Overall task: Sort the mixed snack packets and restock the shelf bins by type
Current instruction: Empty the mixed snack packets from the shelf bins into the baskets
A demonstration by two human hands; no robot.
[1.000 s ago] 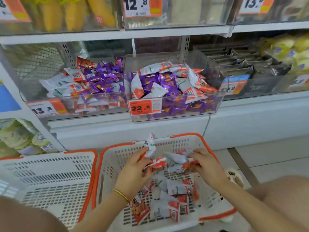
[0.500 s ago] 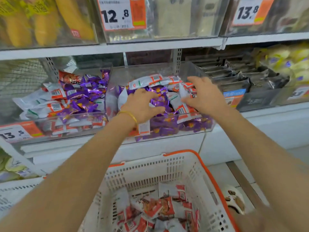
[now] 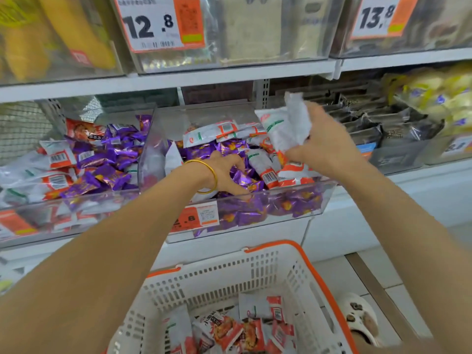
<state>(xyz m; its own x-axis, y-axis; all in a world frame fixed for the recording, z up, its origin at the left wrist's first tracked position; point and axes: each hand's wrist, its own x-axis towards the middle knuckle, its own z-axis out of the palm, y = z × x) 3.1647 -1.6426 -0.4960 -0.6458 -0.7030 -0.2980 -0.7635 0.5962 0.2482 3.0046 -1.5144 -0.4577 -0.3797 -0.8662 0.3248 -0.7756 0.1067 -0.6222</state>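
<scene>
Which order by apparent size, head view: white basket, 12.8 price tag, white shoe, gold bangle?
1. white basket, largest even though the frame cuts it off
2. 12.8 price tag
3. white shoe
4. gold bangle
The shoe and bangle look close, and the wrist hides part of the bangle, so that pair is unsure.

A shop aisle: shelves lined with clear bins (image 3: 237,208) of snack packets, price tags (image 3: 159,21), and a shopping basket (image 3: 268,267).
</scene>
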